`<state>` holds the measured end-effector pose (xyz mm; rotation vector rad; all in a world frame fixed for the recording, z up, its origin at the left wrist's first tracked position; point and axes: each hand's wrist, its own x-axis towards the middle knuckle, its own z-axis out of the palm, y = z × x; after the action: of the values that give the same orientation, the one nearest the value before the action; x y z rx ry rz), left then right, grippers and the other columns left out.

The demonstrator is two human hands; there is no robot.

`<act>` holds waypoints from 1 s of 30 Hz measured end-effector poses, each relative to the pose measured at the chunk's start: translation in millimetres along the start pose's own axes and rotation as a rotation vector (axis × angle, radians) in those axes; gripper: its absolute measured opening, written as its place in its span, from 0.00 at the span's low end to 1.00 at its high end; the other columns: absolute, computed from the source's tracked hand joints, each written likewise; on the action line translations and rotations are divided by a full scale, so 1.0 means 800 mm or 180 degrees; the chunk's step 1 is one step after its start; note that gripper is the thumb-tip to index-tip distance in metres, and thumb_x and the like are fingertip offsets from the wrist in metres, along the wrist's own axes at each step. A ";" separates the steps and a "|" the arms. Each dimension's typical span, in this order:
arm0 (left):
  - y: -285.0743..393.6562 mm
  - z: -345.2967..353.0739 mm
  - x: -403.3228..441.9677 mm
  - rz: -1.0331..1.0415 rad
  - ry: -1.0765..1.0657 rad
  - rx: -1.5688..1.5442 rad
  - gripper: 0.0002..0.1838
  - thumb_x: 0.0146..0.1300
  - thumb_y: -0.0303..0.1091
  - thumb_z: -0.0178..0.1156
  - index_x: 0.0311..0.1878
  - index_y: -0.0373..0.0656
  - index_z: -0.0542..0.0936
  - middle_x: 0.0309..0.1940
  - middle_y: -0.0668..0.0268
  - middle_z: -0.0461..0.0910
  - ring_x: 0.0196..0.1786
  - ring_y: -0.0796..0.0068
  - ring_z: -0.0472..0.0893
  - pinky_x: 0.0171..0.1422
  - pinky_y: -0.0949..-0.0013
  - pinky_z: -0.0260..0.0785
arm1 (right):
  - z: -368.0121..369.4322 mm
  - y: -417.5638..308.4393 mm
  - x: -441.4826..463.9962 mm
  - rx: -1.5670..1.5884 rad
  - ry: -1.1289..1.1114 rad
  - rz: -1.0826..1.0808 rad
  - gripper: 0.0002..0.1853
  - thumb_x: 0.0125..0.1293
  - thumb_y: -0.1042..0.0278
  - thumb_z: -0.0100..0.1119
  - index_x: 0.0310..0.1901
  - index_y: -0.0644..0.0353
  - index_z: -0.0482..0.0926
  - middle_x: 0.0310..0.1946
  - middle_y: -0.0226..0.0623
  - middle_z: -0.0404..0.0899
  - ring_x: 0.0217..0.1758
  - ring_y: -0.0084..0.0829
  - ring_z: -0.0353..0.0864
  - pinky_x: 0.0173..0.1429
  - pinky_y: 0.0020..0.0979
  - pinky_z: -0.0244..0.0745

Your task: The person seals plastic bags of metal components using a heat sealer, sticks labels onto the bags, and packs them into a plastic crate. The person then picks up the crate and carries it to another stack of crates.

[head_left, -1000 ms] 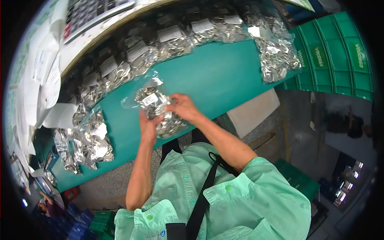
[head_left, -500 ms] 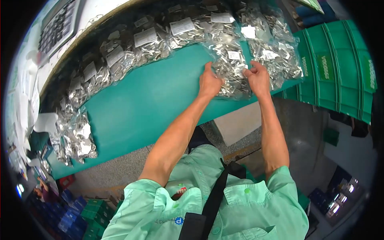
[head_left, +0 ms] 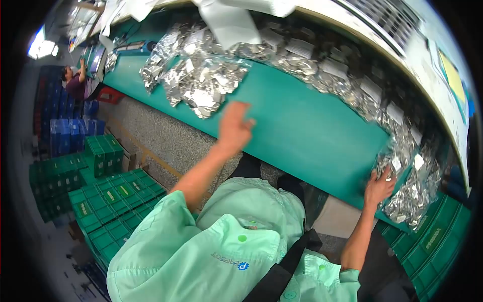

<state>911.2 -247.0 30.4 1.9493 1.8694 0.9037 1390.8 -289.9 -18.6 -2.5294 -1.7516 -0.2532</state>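
My left hand [head_left: 235, 130], blurred by motion, is over the front part of the green tabletop [head_left: 297, 126]. Its thumb and fingers are apart, and it holds nothing. Just beyond it on the left lies a pile of clear plastic bags [head_left: 204, 85] filled with shiny metal parts. Far to the right, my right hand [head_left: 380, 189] has its fingers curled on the near end of a clear bag of metal parts [head_left: 397, 153] with a small white label. Beside that hand, on the right, lies another bag of metal parts [head_left: 415, 194].
Labelled bags [head_left: 334, 75] line the back of the table. Above them runs a white shelf [head_left: 347, 30] with loose papers [head_left: 229, 22]. Green crates [head_left: 113, 196] are stacked at left, more green crates [head_left: 432, 241] at right. A person [head_left: 78, 85] is at the far left.
My view has swung to the left. My left hand has let go of the bag and moved left toward the pile; my right hand stays at the bag.
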 end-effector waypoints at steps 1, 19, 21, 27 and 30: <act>-0.043 -0.033 0.020 -0.0116 0.0299 0.0377 0.22 0.51 0.26 0.68 0.51 0.37 0.76 0.46 0.51 0.76 0.50 0.45 0.76 0.55 0.51 0.70 | -0.014 -0.037 -0.001 0.0223 0.0021 -0.0009 0.31 0.68 0.53 0.60 0.70 0.53 0.67 0.66 0.54 0.66 0.67 0.57 0.66 0.69 0.51 0.61; -0.148 -0.040 0.032 -0.2435 -0.1034 -0.3071 0.42 0.50 0.23 0.70 0.68 0.37 0.59 0.57 0.55 0.77 0.55 0.58 0.81 0.66 0.56 0.71 | -0.006 -0.537 -0.078 0.3986 -0.2756 0.0349 0.43 0.54 0.52 0.71 0.64 0.77 0.69 0.57 0.63 0.77 0.60 0.48 0.80 0.61 0.38 0.75; -0.105 -0.012 0.019 -0.2347 -0.1315 -0.3412 0.43 0.48 0.19 0.69 0.68 0.38 0.58 0.58 0.56 0.76 0.58 0.61 0.79 0.68 0.57 0.70 | -0.034 -0.472 -0.065 0.3989 -0.2887 0.0748 0.38 0.56 0.57 0.70 0.63 0.76 0.70 0.55 0.59 0.79 0.54 0.44 0.83 0.55 0.37 0.79; 0.040 0.129 -0.002 -0.1919 -0.2248 -0.3507 0.43 0.46 0.14 0.67 0.67 0.39 0.61 0.59 0.56 0.75 0.62 0.62 0.76 0.70 0.60 0.68 | -0.037 -0.267 -0.048 0.4625 -0.2383 0.1795 0.22 0.61 0.72 0.66 0.56 0.71 0.76 0.41 0.42 0.83 0.37 0.28 0.81 0.38 0.33 0.78; 0.123 0.199 0.010 -0.1506 -0.2559 -0.3238 0.43 0.48 0.16 0.67 0.69 0.39 0.62 0.54 0.59 0.78 0.56 0.65 0.79 0.64 0.61 0.71 | 0.004 -0.158 -0.029 0.4754 -0.1643 0.1956 0.22 0.62 0.71 0.67 0.57 0.71 0.76 0.39 0.40 0.82 0.34 0.26 0.80 0.36 0.30 0.76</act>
<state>1086.3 -217.2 -29.4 0.9394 0.9805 0.5786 1264.8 -266.3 -31.8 -1.7215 -0.5263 1.2715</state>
